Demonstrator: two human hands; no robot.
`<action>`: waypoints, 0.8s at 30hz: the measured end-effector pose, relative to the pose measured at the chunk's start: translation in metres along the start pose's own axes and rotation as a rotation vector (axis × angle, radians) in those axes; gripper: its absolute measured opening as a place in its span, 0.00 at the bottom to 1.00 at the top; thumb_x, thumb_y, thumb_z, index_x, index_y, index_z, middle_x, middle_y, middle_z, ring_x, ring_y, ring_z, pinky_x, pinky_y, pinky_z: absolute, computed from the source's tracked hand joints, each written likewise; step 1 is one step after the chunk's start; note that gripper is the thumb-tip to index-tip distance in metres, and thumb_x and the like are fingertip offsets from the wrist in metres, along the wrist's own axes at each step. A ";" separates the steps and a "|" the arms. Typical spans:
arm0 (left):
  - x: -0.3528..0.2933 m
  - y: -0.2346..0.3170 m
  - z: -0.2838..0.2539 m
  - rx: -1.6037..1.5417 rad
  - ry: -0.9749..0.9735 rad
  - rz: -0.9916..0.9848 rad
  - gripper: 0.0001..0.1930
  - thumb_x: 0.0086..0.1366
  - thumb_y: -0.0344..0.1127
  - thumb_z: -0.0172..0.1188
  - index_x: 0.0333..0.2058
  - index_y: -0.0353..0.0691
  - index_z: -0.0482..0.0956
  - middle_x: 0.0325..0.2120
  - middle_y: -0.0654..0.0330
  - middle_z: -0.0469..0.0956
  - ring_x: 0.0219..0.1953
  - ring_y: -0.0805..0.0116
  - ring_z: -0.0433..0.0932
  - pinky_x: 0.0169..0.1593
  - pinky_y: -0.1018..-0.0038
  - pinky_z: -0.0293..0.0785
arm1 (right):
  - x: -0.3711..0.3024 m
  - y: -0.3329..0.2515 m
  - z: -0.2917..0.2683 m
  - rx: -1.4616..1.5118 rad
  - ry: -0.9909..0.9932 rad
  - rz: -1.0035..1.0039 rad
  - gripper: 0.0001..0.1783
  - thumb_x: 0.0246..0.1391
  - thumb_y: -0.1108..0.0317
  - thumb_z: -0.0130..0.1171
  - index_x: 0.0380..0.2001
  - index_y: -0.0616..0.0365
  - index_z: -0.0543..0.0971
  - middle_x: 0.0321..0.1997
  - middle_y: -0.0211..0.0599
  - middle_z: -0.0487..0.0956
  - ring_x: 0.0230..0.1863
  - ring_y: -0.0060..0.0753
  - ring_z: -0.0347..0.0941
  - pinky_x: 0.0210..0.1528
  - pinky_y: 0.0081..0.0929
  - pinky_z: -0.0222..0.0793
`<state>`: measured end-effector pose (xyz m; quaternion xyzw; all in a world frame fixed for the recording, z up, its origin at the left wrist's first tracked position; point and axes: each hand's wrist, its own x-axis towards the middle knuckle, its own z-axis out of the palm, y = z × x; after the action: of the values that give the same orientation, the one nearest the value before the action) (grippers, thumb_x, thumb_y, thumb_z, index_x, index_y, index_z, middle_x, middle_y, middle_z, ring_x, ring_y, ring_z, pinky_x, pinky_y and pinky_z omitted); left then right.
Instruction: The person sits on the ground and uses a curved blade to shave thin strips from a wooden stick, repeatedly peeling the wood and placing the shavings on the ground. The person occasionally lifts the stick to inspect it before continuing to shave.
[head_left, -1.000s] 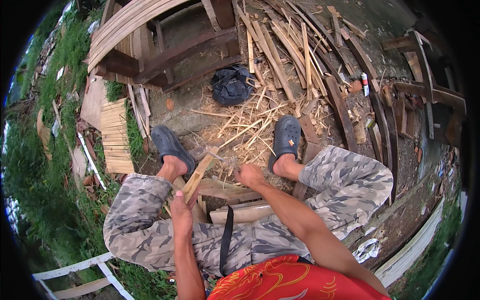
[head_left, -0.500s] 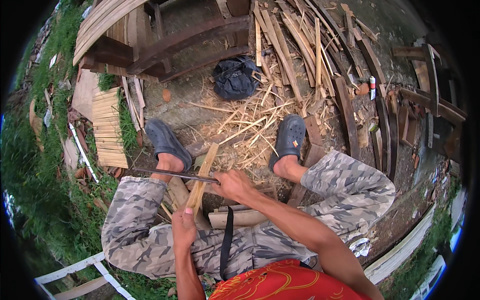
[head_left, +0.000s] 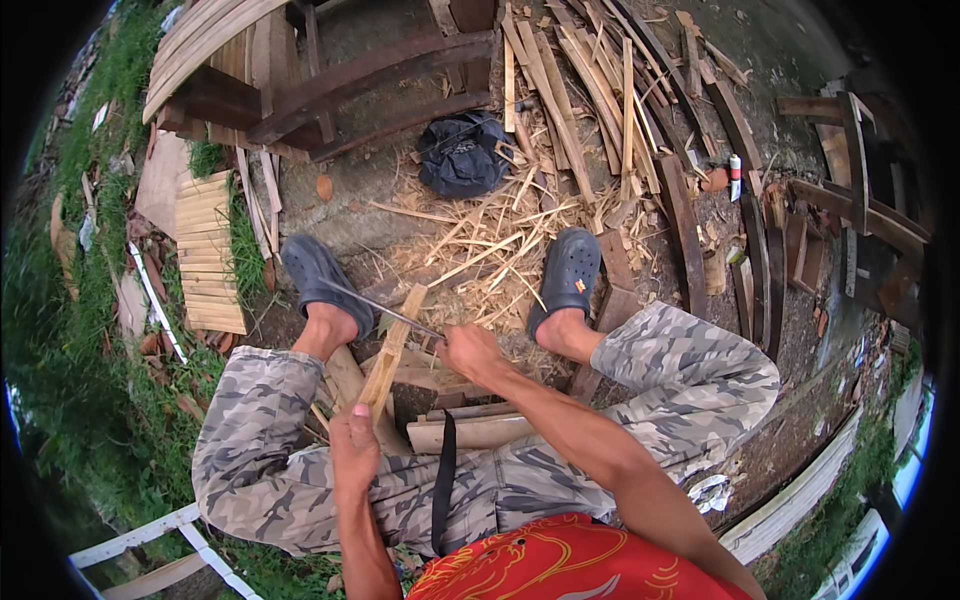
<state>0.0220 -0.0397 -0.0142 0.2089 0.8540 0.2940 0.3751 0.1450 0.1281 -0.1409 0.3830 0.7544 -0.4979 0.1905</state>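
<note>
Landmark: wood strip (head_left: 392,350), a pale flat length standing tilted between the person's knees, its top end leaning away toward the 2 feet.
Left hand (head_left: 354,447): at the lower end of the wood strip, fingers clamped round it, thumb on top.
Right hand (head_left: 470,350): just right of the wood strip, fingers closed tight on the handle of a blade.
Blade (head_left: 375,307): long, thin and dark, running from the right hand up-left across the top of the wood strip, touching its upper end.
Shoes (head_left: 567,275): 2 dark clogs, 1 on each side of the wood strip's far end.
Shavings (head_left: 490,245): pale splinters strewn on the ground beyond the wood strip, between the clogs.
Black bag (head_left: 460,152): crumpled, well beyond the wood strip, past the shavings.
Stacked slats (head_left: 207,250): neat pale pile far left of the wood strip, by the grass.
Spray can (head_left: 735,175): small white cylinder with a red band, far right of the wood strip among dark planks.
</note>
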 end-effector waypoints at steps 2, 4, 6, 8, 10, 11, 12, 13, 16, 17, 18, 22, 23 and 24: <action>0.003 0.007 -0.001 0.002 -0.022 0.008 0.38 0.73 0.65 0.40 0.38 0.26 0.76 0.20 0.61 0.68 0.27 0.69 0.62 0.32 0.66 0.62 | 0.001 0.007 0.000 -0.020 0.033 -0.012 0.17 0.56 0.58 0.57 0.33 0.64 0.83 0.26 0.58 0.81 0.30 0.59 0.81 0.37 0.51 0.77; 0.003 0.011 0.001 0.003 -0.046 -0.021 0.39 0.72 0.67 0.40 0.35 0.26 0.75 0.19 0.62 0.66 0.26 0.69 0.62 0.31 0.65 0.61 | 0.003 0.009 0.000 -0.012 0.016 -0.134 0.17 0.56 0.59 0.57 0.31 0.63 0.83 0.25 0.58 0.81 0.31 0.59 0.81 0.37 0.51 0.77; 0.002 0.009 0.005 -0.028 -0.011 0.013 0.38 0.73 0.66 0.40 0.29 0.28 0.71 0.19 0.63 0.63 0.25 0.70 0.60 0.30 0.64 0.59 | 0.003 0.007 0.001 -0.010 0.032 -0.138 0.16 0.56 0.59 0.57 0.31 0.62 0.83 0.25 0.57 0.81 0.31 0.59 0.81 0.37 0.51 0.77; 0.003 0.004 0.006 -0.014 0.034 0.014 0.37 0.73 0.65 0.40 0.26 0.29 0.67 0.18 0.64 0.61 0.25 0.70 0.59 0.29 0.64 0.57 | 0.004 0.004 0.001 -0.032 0.107 -0.013 0.16 0.55 0.59 0.58 0.31 0.61 0.83 0.25 0.56 0.81 0.31 0.59 0.81 0.37 0.51 0.77; 0.006 -0.003 0.000 0.049 0.092 -0.063 0.35 0.74 0.63 0.40 0.24 0.31 0.64 0.18 0.64 0.60 0.25 0.71 0.58 0.29 0.63 0.55 | 0.006 0.004 0.002 -0.028 0.020 -0.090 0.16 0.55 0.59 0.58 0.30 0.62 0.83 0.26 0.56 0.81 0.32 0.59 0.81 0.37 0.51 0.77; 0.007 -0.006 0.000 0.014 0.102 -0.025 0.35 0.74 0.62 0.39 0.25 0.31 0.65 0.18 0.64 0.60 0.25 0.71 0.58 0.29 0.63 0.56 | 0.007 0.005 0.003 -0.041 0.078 -0.103 0.16 0.55 0.59 0.58 0.30 0.62 0.83 0.26 0.56 0.81 0.32 0.59 0.81 0.38 0.51 0.77; 0.009 -0.008 0.000 -0.022 0.116 -0.023 0.34 0.74 0.62 0.39 0.25 0.31 0.65 0.18 0.63 0.61 0.25 0.71 0.58 0.29 0.64 0.56 | 0.009 0.007 0.003 -0.041 0.013 -0.133 0.16 0.55 0.58 0.58 0.30 0.62 0.83 0.26 0.56 0.81 0.32 0.59 0.81 0.38 0.51 0.77; 0.008 -0.010 -0.002 -0.059 0.091 -0.031 0.34 0.74 0.61 0.39 0.25 0.30 0.65 0.18 0.63 0.61 0.25 0.71 0.58 0.28 0.64 0.56 | 0.009 0.010 0.005 -0.040 0.014 -0.162 0.16 0.55 0.58 0.58 0.30 0.63 0.83 0.26 0.56 0.82 0.32 0.59 0.81 0.38 0.51 0.77; 0.007 -0.010 0.000 -0.015 0.051 0.022 0.34 0.75 0.60 0.39 0.25 0.30 0.66 0.19 0.63 0.62 0.25 0.71 0.58 0.28 0.64 0.56 | 0.018 0.022 0.006 -0.025 0.007 -0.058 0.17 0.55 0.58 0.57 0.33 0.62 0.83 0.26 0.58 0.81 0.31 0.60 0.81 0.38 0.50 0.78; 0.007 -0.009 0.003 -0.027 0.081 -0.005 0.34 0.75 0.61 0.39 0.25 0.30 0.66 0.19 0.63 0.62 0.25 0.71 0.58 0.28 0.65 0.55 | 0.020 0.025 0.007 -0.062 0.035 0.063 0.17 0.55 0.58 0.57 0.34 0.62 0.83 0.25 0.59 0.80 0.31 0.60 0.81 0.38 0.50 0.78; 0.007 -0.007 0.005 -0.050 0.145 -0.020 0.34 0.75 0.61 0.39 0.26 0.31 0.66 0.19 0.63 0.61 0.26 0.71 0.58 0.28 0.66 0.55 | 0.020 0.026 0.008 -0.040 0.021 -0.025 0.16 0.54 0.58 0.57 0.34 0.62 0.82 0.25 0.59 0.80 0.31 0.60 0.81 0.38 0.50 0.78; 0.011 -0.002 -0.001 -0.109 0.062 -0.019 0.34 0.74 0.61 0.40 0.28 0.29 0.70 0.20 0.64 0.62 0.26 0.72 0.58 0.29 0.67 0.56 | 0.018 0.024 0.009 -0.043 0.014 -0.170 0.16 0.53 0.59 0.57 0.30 0.62 0.83 0.24 0.56 0.81 0.28 0.58 0.80 0.37 0.50 0.78; 0.010 -0.002 -0.001 -0.102 0.033 0.015 0.34 0.75 0.60 0.40 0.30 0.28 0.71 0.21 0.63 0.63 0.27 0.72 0.59 0.30 0.68 0.58 | 0.021 0.024 0.008 -0.043 -0.006 -0.222 0.16 0.54 0.59 0.57 0.31 0.62 0.83 0.24 0.56 0.80 0.28 0.57 0.80 0.37 0.50 0.78; 0.010 -0.003 -0.003 -0.055 0.017 0.004 0.34 0.75 0.59 0.40 0.29 0.28 0.71 0.21 0.63 0.63 0.27 0.72 0.59 0.30 0.68 0.58 | 0.019 0.024 0.008 -0.024 -0.076 -0.298 0.16 0.54 0.59 0.56 0.31 0.62 0.83 0.23 0.56 0.80 0.28 0.57 0.80 0.37 0.50 0.78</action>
<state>0.0132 -0.0371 -0.0202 0.1979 0.8484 0.3198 0.3725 0.1506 0.1329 -0.1712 0.2452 0.8010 -0.5259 0.1475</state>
